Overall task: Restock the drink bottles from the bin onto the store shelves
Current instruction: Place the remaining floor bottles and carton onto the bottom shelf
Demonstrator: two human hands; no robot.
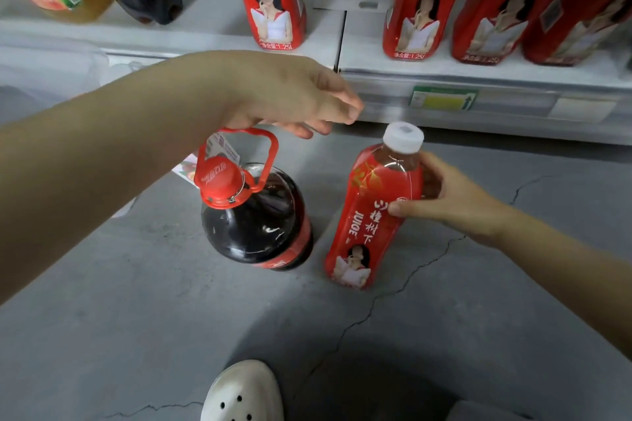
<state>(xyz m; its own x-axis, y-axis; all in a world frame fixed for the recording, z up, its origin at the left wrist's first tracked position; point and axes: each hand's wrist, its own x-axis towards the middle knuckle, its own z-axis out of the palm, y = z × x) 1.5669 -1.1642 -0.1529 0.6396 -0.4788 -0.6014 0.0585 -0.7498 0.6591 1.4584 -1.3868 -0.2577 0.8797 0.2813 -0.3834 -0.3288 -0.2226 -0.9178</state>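
Below shelf [513, 102], juice bottle [369, 236] upright, cap [403, 137] up

two bottles are standing side by side on the floor [136, 301] before the shelf [478, 75], the handled bottle [260, 225] left under the left hand [290, 92], the juice bottle [369, 225] right with the right hand [455, 198] holding its right side, more bottles [413, 10] lining the shelf behind.

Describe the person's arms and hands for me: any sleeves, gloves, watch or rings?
The left hand and right hand wear no gloves, and no ring, watch or bracelet is visible. Both arms are uncovered to the frame edge: no sleeve shows.
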